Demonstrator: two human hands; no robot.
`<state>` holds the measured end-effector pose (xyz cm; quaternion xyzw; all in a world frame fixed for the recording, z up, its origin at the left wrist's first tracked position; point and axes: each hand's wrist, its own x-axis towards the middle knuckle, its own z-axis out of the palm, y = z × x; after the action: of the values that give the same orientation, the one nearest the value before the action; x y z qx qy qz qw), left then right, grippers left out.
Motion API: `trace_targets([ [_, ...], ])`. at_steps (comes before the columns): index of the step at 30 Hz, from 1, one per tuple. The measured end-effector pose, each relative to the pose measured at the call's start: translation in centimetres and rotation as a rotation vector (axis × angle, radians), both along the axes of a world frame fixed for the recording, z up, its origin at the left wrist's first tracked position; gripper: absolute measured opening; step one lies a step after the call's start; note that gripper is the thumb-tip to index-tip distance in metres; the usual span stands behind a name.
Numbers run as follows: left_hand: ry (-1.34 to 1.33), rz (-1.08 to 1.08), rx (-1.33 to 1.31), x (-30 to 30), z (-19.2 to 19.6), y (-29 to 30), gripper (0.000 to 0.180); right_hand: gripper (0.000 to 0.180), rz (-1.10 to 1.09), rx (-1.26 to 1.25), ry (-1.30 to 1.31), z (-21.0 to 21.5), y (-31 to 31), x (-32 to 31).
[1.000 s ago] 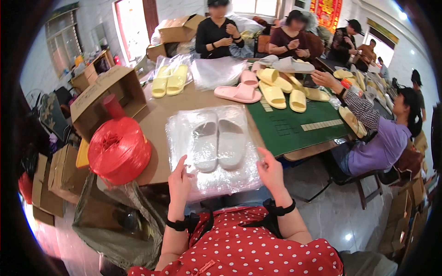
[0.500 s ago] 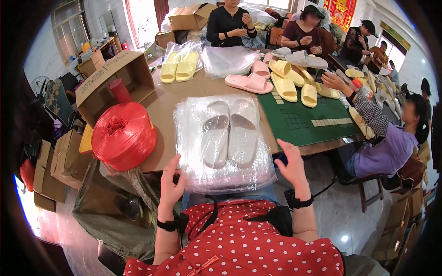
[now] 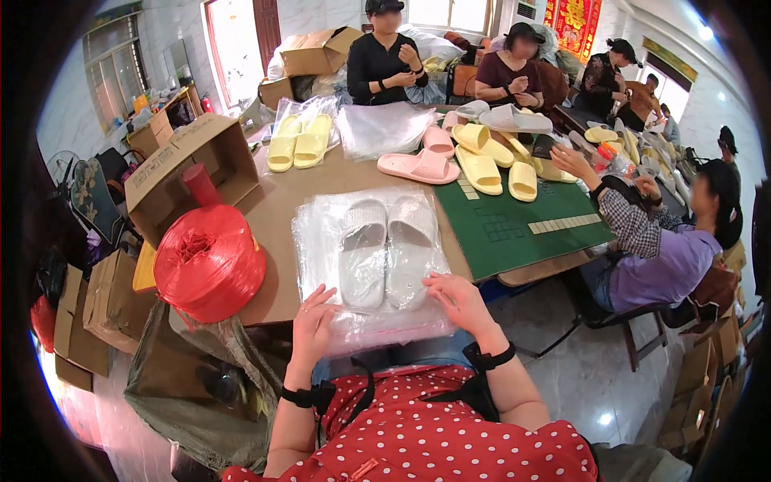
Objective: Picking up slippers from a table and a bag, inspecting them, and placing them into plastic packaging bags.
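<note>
A pair of light grey slippers (image 3: 405, 265) lies side by side in a clear plastic bag (image 3: 321, 233), toes pointing away from me. This bag rests on a stack of similar clear bags at the table's near edge. My left hand (image 3: 313, 328) touches the bag's near left corner, fingers a little bent and apart. At the near right side, beside the right slipper's heel, my right hand (image 3: 459, 305) rests with its fingers stretched over the plastic. Neither hand grips anything.
A big red roll of plastic twine (image 3: 210, 261) sits left, before an open cardboard box (image 3: 193, 173). Farther back are bagged yellow slippers (image 3: 301, 145), more clear bags (image 3: 385, 128) and loose pink, yellow and grey slippers (image 3: 482, 165). Co-workers sit behind and right of the table.
Both hands have come inward and down onto the bag from its two sides; the right hand moved left. The whole view has shifted slightly, showing more of the people behind.
</note>
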<state>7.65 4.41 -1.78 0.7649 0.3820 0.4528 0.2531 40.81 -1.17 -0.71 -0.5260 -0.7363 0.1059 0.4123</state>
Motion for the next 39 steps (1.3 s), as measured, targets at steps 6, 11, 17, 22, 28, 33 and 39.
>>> trace_targets([
  [6,0.088,0.025,0.042,0.7,1.8,-0.7,0.023,0.015,-0.056,-0.009,0.019,0.2,-0.2,-0.5],
  [11,0.261,-0.084,0.293,1.0,3.0,-1.5,0.032,0.017,0.018,0.185,-0.162,1.4,-1.1,-0.6],
  [17,0.114,-0.148,0.131,1.3,1.2,-1.0,0.017,0.013,-0.014,0.137,-0.047,-0.2,-1.4,0.7],
  [22,-0.036,0.024,-0.102,1.9,-0.8,-0.5,0.011,0.013,-0.135,0.039,0.012,-0.2,-1.3,0.4],
  [28,-0.157,-0.018,-0.415,2.4,0.0,1.1,0.013,0.016,-0.094,0.21,0.0,2.8,-0.5,-1.6],
  [33,-0.296,-0.098,-0.552,2.2,-1.7,1.9,0.012,0.018,-0.061,0.141,-0.038,-1.4,0.9,-1.8],
  [39,-0.394,-0.109,-0.617,1.1,-3.0,2.7,0.016,0.016,-0.113,0.164,0.073,-3.3,1.8,-2.0],
])
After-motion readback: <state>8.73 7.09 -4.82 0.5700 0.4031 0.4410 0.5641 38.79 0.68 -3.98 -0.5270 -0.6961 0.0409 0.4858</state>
